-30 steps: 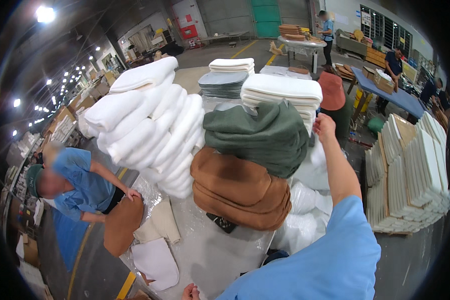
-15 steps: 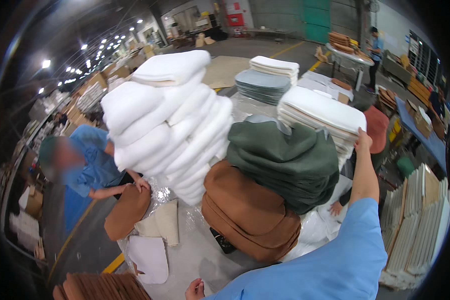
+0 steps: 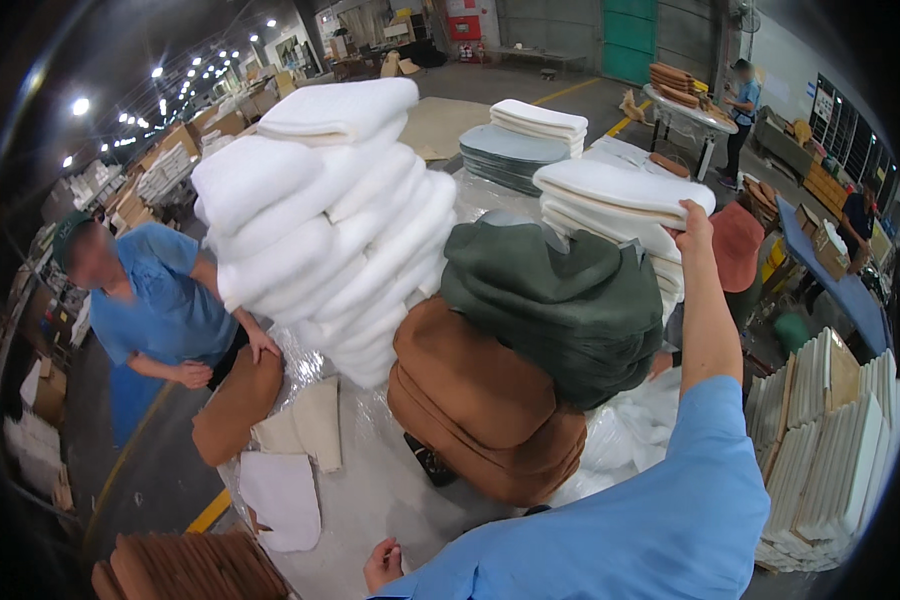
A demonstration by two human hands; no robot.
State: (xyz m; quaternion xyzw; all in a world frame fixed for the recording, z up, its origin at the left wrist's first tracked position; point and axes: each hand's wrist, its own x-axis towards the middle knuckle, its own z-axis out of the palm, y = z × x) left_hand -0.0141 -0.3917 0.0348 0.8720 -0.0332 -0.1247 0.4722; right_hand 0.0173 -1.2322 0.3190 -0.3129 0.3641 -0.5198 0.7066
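Two hands of mine show. My left hand is nearest, at the lower edge over the pale grey bench, its fingers loosely curled; I cannot tell whether it holds anything. In the lower left corner stands a row of thin reddish-brown sheets. Toward the bench's left edge lie a flat white sheet with rounded corners and, just beyond it, a folded cream cloth. Beside that cloth, a rounded brown sheet is touched by the hand of a co-worker in a light-blue shirt.

Straight ahead of me sits a thick pile of brown rounded fabric sheets, with a slumped pile of dark green fabric sheets behind and above it. Well off to my right rises a block of white upright boards. Left of the green pile leans a tall heap of fluffy white folded padding.

Past the green pile, my right hand is closed on the right end of a thick white folded pad, the topmost on a stack of similar pads. Farther back are a stack of grey-blue sheets and, behind it, a smaller white folded stack. Farthest off, a green door marks the back wall.
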